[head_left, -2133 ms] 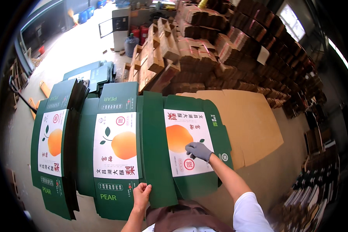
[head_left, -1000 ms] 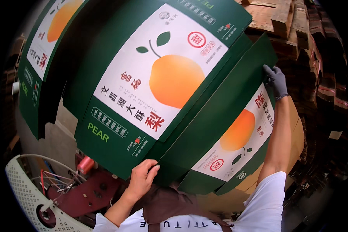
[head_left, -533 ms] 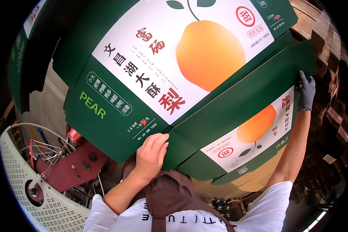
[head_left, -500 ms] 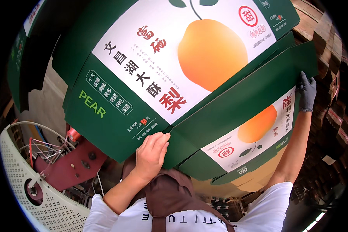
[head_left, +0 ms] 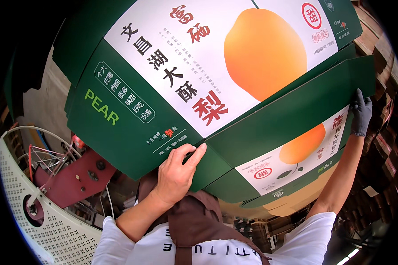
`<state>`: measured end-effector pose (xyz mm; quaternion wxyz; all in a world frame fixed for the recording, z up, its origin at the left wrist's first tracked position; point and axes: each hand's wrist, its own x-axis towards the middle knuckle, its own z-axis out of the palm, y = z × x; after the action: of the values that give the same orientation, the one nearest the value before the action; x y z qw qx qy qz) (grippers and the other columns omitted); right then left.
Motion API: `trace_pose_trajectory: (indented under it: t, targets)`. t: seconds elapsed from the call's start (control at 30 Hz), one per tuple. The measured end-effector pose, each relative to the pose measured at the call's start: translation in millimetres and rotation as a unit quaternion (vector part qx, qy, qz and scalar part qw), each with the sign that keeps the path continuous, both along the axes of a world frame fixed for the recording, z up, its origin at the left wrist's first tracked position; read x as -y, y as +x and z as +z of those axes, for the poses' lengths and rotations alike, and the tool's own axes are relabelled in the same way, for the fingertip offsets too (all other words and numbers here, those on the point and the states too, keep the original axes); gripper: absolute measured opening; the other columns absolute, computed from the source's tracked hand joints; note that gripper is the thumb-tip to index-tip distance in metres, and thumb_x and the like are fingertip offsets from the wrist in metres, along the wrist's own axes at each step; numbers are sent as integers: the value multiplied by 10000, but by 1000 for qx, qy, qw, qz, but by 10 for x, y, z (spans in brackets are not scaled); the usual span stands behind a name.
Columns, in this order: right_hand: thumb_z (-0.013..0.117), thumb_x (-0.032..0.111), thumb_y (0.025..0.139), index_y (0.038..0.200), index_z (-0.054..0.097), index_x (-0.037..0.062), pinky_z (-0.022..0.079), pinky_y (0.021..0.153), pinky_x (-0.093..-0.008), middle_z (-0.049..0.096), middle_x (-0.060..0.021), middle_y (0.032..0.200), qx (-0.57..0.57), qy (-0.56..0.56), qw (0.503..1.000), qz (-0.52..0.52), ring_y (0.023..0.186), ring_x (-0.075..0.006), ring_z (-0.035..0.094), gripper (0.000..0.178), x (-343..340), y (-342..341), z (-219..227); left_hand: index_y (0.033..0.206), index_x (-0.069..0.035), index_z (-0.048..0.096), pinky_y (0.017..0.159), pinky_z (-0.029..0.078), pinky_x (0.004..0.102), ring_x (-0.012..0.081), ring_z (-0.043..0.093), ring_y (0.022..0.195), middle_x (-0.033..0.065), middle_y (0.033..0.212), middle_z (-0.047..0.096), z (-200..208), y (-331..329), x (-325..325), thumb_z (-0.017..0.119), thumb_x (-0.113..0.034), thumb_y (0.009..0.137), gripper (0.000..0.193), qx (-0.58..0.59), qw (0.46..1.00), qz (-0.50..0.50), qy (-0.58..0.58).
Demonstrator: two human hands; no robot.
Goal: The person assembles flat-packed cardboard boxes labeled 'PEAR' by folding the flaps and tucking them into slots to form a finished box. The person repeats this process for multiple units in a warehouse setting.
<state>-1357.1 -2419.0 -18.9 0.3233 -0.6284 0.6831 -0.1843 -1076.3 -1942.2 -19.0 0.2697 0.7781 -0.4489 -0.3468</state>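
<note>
A large flattened cardboard carton [head_left: 252, 128], green with white panels and a big yellow pear print, spreads tilted in front of me. A fold divides its upper panel from a lower green flap [head_left: 292, 104], which angles away below. My bare left hand [head_left: 177, 170] is closed at the carton's near edge, beside the corner of the fold, with thumb and index fingertip on the print. On the far right, my right hand [head_left: 361, 114], in a dark grey glove, grips the flap's outer edge. Its fingertips behind the board are partly hidden.
To the left stands a machine with a perforated cream guard [head_left: 57, 234] and a dark red metal plate [head_left: 82, 179]. Stacked cardboard [head_left: 380, 163] fills the right side. Brown board [head_left: 292, 203] shows below the carton. My brown apron [head_left: 194, 221] is close to its near edge.
The carton has shifted to the right, and its near-left corner sits slightly higher. Both hands moved along with it. The left thumb and index finger are spread farther apart.
</note>
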Motion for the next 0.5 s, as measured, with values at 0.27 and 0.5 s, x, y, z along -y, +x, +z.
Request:
trace_pose_trajectory:
  t: [0.27,0.5]
  targets:
    - [695,246,914,1033,610,60,321,483,-170,480,64,689,18,20,1000,8,522,-14,383,236,81,-92,14,1238,-117,648,655,529,325,228,590,808,90,1033,535,18,39,33,667,93,718,561,0,1000,-17,-3]
    - [690,252,919,1014,617,69,313,482,-164,474,74,677,17,27,999,14,515,-11,373,218,94,-90,8,1257,-97,636,646,531,334,239,581,804,89,1029,531,-1,75,58,635,93,685,603,-26,999,-18,8]
